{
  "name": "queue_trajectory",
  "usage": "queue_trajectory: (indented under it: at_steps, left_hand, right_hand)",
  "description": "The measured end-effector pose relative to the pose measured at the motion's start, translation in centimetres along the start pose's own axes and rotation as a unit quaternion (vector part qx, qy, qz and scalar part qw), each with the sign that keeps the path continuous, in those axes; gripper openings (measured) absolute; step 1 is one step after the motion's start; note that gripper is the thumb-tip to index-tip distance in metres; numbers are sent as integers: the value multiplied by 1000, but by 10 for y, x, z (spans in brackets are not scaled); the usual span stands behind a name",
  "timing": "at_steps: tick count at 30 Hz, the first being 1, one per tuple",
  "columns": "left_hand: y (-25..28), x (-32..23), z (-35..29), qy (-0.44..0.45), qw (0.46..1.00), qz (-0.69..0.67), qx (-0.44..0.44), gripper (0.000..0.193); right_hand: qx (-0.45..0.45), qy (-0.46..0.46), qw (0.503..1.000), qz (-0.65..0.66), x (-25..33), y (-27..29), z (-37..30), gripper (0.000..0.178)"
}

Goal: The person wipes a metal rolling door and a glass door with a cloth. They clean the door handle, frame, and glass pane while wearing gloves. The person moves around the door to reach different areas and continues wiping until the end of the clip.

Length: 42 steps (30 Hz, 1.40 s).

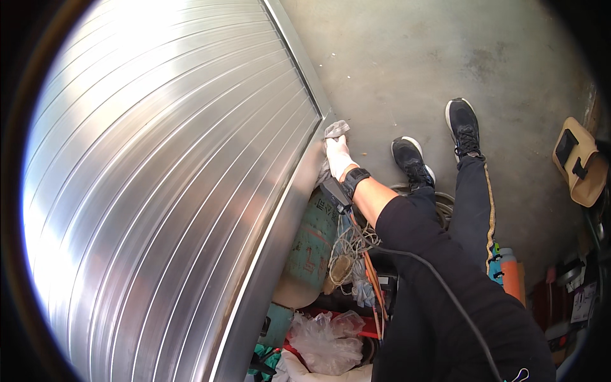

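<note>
My right hand (339, 155), washed pale by glare, is closed round a crumpled grey rag (337, 129). It presses the rag to the outer side of a metal frame near its corner (328, 119). More of the cloth hangs below the fingers. The frame edges a large ribbed silver metal panel (172, 178) that fills the left of the view. A black strap (355, 182) and a small black box (336, 194) sit on my wrist, with a cable running back along the black sleeve (439, 274). No left hand shows.
Beneath the frame stand a worn green cylinder (310, 245), tangled cord (347, 251), orange hoses (375, 286) and a clear plastic bag (328, 344). My black shoes (464, 124) stand on concrete floor (407, 57). A tan container (589, 172) and an orange bottle (512, 277) are at right.
</note>
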<state>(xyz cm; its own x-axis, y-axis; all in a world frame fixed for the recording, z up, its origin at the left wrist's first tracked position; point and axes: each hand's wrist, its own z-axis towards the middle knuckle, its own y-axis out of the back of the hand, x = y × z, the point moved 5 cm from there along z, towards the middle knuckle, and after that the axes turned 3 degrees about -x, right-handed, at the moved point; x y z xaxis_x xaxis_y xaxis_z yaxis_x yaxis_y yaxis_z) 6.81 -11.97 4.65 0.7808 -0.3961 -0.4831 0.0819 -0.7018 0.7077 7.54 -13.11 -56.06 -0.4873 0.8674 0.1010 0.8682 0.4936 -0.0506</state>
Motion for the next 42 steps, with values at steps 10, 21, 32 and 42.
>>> queue_trajectory:
  at_steps: [10,21,32,42]
  left_hand:
    - [-6,-11,-9,11,999,-28,-28,54]
    - [68,-26,-82,-33,989,-131,59,53]
    - [95,-18,-114,25,972,-216,90,62]
    - [-54,-123,-250,97,889,-241,376,28]
  right_hand:
    - [152,-134,979,-13,48,32,54,25]
    - [304,-226,901,212,205,159,-227,63]
    - [217,92,936,263,354,321,-394,25]
    - [-39,283,958,40,453,470,-520,20]
